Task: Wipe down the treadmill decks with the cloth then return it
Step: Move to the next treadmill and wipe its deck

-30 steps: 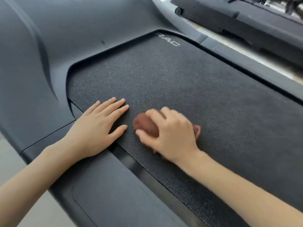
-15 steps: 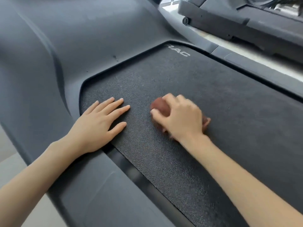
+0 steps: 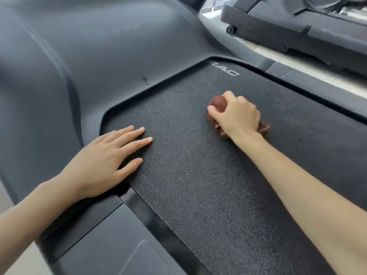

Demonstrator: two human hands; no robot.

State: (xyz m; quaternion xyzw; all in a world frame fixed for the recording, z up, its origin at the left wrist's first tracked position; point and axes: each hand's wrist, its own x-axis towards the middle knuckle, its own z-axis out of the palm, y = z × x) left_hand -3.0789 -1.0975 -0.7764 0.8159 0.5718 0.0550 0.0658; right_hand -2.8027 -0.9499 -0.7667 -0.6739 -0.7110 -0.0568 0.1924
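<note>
Cloth (image 3: 218, 105): reddish-brown, bunched into a tight wad w/ soft folds. 1 rounded lump sticks out past the knuckles, and a crumpled bit shows by the wrist.
Cloth spot: on the treadmill belt (image 3: 198, 185), toward its front end, near the white "RAC" lettering (image 3: 225, 70) but not touching it.
Right hand (image 3: 237, 116): clenched round the cloth, fingers curled over the top, thumb tucked at the near side, pressing it onto the belt.
Left hand (image 3: 103, 157): released, flat, palm down. Fingers are straight and slightly spread on the belt's left front corner, w/ the heel of the palm over the belt edge.
Belt: black, pebbly texture, matte.
Hood (image 3: 79, 56): smooth dark grey plastic, curves round the belt's front edge. It has a small dark scuff near the lip.
Side rail (image 3: 111, 255): dark grey, runs along the belt's left edge, under the left forearm.
2nd treadmill (image 3: 297, 26): top right, apart from this 1, w/ a strip of pale floor (image 3: 268, 50) between the 2.
</note>
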